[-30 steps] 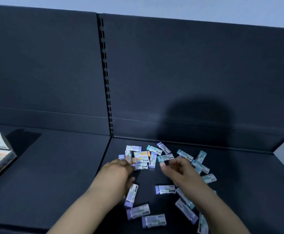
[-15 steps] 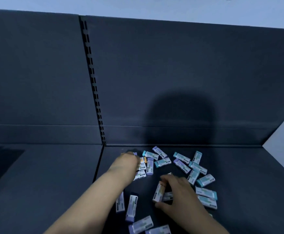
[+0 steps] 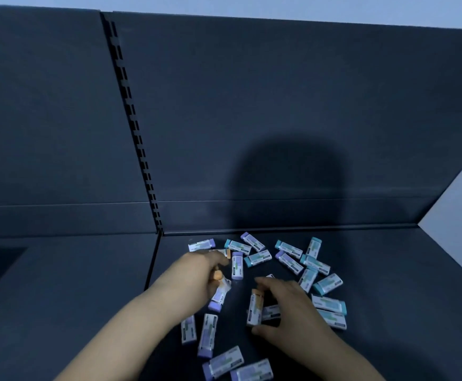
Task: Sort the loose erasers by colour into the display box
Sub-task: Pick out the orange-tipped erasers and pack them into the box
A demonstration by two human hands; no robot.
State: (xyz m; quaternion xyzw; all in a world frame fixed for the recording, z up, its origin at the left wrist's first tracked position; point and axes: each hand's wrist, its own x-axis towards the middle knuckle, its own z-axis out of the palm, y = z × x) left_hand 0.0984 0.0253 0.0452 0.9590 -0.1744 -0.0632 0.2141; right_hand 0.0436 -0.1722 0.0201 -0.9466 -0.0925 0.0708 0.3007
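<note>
The right hand (image 3: 287,309) pinches an orange eraser (image 3: 255,307) between thumb and fingers, tipped up on end off the shelf (image 3: 389,270). A second ago this hand reached over the pile with nothing in it, so one more orange piece is now picked out. Just left of it, the left hand (image 3: 196,273) is curled round orange erasers (image 3: 218,275). The mixed cluster it covered before has thinned, so the orange sort looks nearly gathered. Purple erasers (image 3: 236,265) lie between the hands and nearer the person; teal erasers (image 3: 327,283) lie right of the right hand. The box is out of view – earlier it showed far left, before the view swung right.
</note>
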